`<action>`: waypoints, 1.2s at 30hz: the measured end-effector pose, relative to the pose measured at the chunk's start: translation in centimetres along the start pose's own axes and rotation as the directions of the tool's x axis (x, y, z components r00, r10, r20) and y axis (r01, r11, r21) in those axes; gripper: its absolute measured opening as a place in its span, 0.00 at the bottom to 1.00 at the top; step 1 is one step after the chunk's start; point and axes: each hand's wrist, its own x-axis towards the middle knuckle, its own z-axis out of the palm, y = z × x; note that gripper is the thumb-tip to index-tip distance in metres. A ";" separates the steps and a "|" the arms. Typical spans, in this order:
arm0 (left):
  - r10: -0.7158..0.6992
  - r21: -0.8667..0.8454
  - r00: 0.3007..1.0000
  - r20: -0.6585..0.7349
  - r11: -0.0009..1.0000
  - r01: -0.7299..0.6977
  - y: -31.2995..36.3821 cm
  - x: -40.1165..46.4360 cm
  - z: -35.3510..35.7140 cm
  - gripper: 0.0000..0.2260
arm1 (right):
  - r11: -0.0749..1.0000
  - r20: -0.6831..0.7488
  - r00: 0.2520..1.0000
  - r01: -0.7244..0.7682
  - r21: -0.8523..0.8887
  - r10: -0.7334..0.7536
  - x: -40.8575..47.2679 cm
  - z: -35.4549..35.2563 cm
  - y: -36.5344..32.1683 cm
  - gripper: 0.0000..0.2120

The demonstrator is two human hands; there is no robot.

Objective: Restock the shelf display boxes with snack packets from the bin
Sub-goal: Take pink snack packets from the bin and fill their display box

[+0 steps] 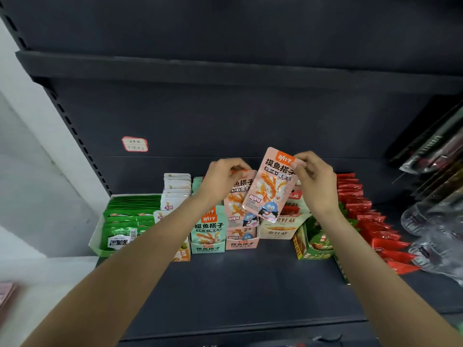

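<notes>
The left hand (223, 177) pinched the top of a glossy pink packet (239, 199) standing in the pink display box (241, 242); just right, the right hand (313, 177) pinched another flat, slick pink pouch (271, 184) above it. The risk, I'd say: smooth film slipping from a corner pinch, or the tilted pouch snagging the cardboard rim.

Head view, close, facing forward-down at dark shelf (250, 276).

bare shelf front (250, 284), display boxes (240, 242) behind
</notes>
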 end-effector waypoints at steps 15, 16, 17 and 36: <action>-0.145 0.184 0.937 0.318 0.979 0.089 -2.7 -0.6 -0.1 0.13 | 1.000 0.032 0.999 -0.015 0.026 0.014 -0.2 0.9 -0.2 0.05; -0.144 0.150 0.950 0.277 0.983 0.105 -2.7 -0.8 -0.4 0.13 | 0.999 0.041 0.999 -0.008 0.037 0.006 -0.2 1.0 -0.3 0.06; -0.141 0.095 0.966 0.218 0.988 0.123 -2.5 -1.1 -0.7 0.13 | 0.999 0.051 0.999 0.001 0.042 -0.003 -0.3 1.3 -0.4 0.06; 0.064 0.244 0.992 -0.109 0.969 -0.036 -1.9 -3.0 -0.3 0.07 | 0.904 0.394 0.919 0.189 -0.385 -0.025 -1.8 3.0 2.2 0.32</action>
